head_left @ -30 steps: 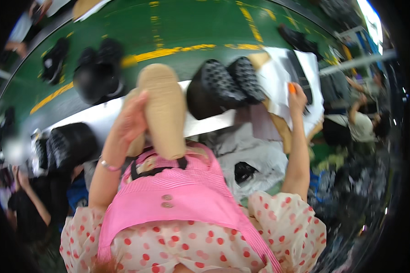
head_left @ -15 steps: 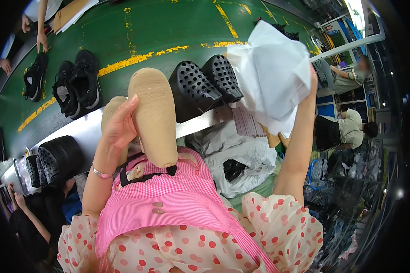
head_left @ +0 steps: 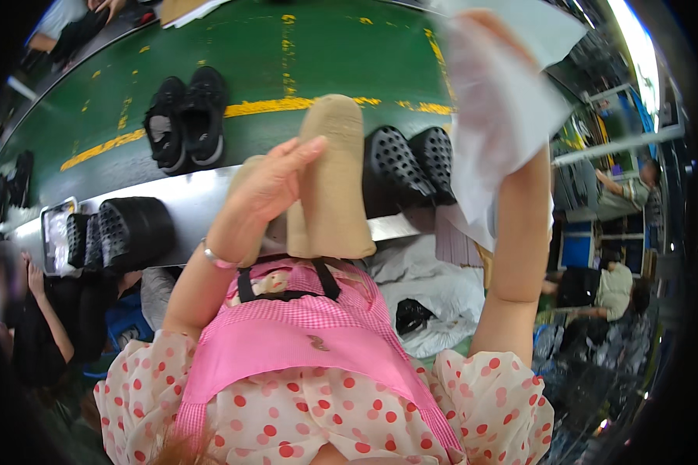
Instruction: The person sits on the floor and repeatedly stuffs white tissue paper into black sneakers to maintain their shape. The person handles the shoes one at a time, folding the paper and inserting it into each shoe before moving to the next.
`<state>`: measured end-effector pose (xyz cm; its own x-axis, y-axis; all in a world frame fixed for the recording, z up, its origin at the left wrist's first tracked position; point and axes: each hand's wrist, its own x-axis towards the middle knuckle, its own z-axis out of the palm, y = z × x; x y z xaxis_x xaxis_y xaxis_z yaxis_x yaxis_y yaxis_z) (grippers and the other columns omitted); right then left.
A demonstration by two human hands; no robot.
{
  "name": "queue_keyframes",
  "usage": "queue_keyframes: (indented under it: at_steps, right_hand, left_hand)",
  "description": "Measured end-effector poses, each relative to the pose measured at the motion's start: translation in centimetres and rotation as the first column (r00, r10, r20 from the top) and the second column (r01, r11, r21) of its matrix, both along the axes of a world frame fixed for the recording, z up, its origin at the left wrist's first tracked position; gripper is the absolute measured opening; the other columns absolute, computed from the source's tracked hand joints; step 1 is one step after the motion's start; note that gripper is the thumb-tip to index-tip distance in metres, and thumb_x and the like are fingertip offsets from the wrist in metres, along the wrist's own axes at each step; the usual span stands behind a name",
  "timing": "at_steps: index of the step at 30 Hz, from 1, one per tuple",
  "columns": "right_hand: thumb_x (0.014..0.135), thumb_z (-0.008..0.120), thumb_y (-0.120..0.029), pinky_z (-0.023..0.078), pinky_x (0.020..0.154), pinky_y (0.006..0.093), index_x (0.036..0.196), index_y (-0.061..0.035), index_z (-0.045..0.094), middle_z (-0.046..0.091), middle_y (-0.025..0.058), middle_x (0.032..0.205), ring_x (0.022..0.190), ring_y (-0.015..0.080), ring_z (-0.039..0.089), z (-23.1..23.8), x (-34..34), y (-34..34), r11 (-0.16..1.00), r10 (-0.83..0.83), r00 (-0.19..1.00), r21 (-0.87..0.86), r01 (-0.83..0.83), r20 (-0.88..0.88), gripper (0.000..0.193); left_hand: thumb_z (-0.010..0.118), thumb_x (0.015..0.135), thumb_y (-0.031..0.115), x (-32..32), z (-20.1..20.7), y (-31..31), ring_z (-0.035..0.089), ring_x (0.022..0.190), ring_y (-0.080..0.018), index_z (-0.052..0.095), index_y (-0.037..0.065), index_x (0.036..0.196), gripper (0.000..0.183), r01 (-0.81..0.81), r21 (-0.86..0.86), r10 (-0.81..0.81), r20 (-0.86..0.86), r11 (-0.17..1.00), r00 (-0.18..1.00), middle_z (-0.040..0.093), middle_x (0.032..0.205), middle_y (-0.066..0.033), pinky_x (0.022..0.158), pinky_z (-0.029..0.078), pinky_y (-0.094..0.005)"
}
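Note:
My left hand [head_left: 275, 186] is closed on beige moulded shoe inserts [head_left: 335, 182], with its thumb and fingers against the largest one. At least one more insert shows partly behind my wrist. On the right, my raised right hand [head_left: 495, 35] grips thin white sheets of tissue paper [head_left: 496, 116]; motion blurs the fingers, and the paper hangs down over the forearm. Between the two hands stands a pair of black clogs with round holes [head_left: 402, 170] at the bench edge, partly covered by the insert and the paper.
Black sneakers [head_left: 202, 128] sit on the green belt [head_left: 264, 132], left of centre. More black clogs [head_left: 136, 232] rest on the metal ledge [head_left: 198, 201] beside a clear tray [head_left: 58, 229]. Below the ledge lies a white plastic bag [head_left: 442, 298]. Co-workers are at both sides.
The tissue paper has swung upward and my right hand has risen with it. The view has shifted, so the inserts, clogs and sneakers sit farther right in the picture.

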<state>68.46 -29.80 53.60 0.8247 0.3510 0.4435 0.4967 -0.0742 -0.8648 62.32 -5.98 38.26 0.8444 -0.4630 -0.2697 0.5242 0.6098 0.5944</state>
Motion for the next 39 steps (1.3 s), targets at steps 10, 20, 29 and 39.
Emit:
queue_keyframes:
  at_steps: [10,20,29,39]
  right_hand:
    - [0.086,0.064,-0.020,0.050,0.059,0.0376,0.095,-0.0089,0.061,0.061,0.0103,0.075,0.067,0.0284,0.063,-8.3,-9.1,18.6,0.560,0.672,0.740,-0.653,-0.510,-0.002,0.015]
    - [0.089,0.062,-0.023,0.044,0.094,0.0395,0.128,-0.0039,0.050,0.053,0.0187,0.126,0.112,0.0350,0.053,-12.7,-3.1,23.8,0.892,0.072,0.920,-0.438,0.113,0.385,0.045]
    - [0.100,0.048,-0.019,0.036,0.101,0.0308,0.135,0.0036,0.045,0.053,0.0111,0.131,0.118,0.0184,0.048,-12.4,-1.6,23.5,0.938,0.153,0.980,0.329,-0.104,-0.124,0.042]
    - [0.080,0.068,-0.046,0.018,0.115,0.0457,0.144,-0.0196,0.039,0.030,0.0117,0.152,0.142,0.0330,0.023,-8.3,-3.6,22.8,0.735,0.418,0.796,-0.678,-0.012,0.438,0.075]
  left_hand:
    - [0.050,0.098,0.025,-4.9,-4.2,10.8,0.047,0.124,-0.0187,0.033,0.005,0.143,0.052,-0.179,-0.231,0.204,0.089,0.956,0.975,0.044,0.139,-0.0085,0.105,0.040,-0.0343]
    - [0.037,0.103,0.030,-5.5,-12.9,12.7,0.038,0.133,-0.0191,0.022,0.005,0.149,0.054,-0.496,0.204,0.334,0.523,0.844,0.784,0.034,0.148,-0.0088,0.109,0.034,-0.0333]
    - [0.040,0.102,0.028,-3.5,-8.2,12.6,0.041,0.130,-0.0186,0.027,0.005,0.147,0.052,-0.326,0.040,0.291,0.358,0.944,0.887,0.038,0.145,-0.0086,0.108,0.035,-0.0327]
    - [0.042,0.101,0.026,-5.5,-5.0,18.9,0.043,0.127,-0.0180,0.031,0.004,0.144,0.049,-0.215,0.089,0.137,0.528,0.973,0.838,0.043,0.141,-0.0083,0.107,0.036,-0.0320]
